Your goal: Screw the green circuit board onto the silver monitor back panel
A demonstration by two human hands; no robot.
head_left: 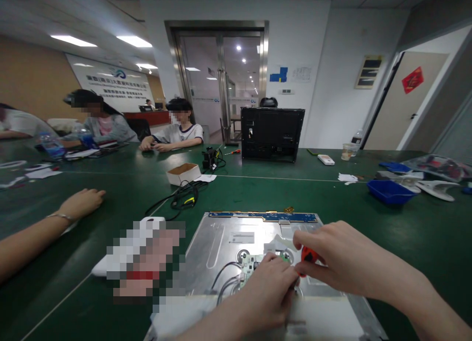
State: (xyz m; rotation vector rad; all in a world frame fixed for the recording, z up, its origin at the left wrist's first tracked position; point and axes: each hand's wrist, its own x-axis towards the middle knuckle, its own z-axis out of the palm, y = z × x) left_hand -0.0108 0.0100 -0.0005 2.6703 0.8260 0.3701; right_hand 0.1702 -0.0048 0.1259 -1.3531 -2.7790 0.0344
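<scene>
Lying flat on the green table [332, 203], the metal panel [221, 242] fills the lower middle of the frame: a wide sheet-metal back, stiff but probably thin, with sharp edges likely, best lifted by its two long sides rather than by the blue strip [263, 216] along its far edge. That strip looks like a bare circuit edge, brittle, not a place to grip.

Near the panel's centre sits a small green board [250, 267] with thin wires [223, 282] looping off to the left; light, fragile, to be held by its rim only, and the wires would tear if tugged.

Right hand [339, 262], at lower right, is curled around an orange screwdriver [308, 256], fingers closed on its handle; the tip is hidden. Left hand [267, 294], bottom centre, rests on the panel just beside the board, fingertips bent and narrow, pressing down; whether they pinch anything I cannot tell.

Another person's hand [81, 203] lies at middle left.
</scene>
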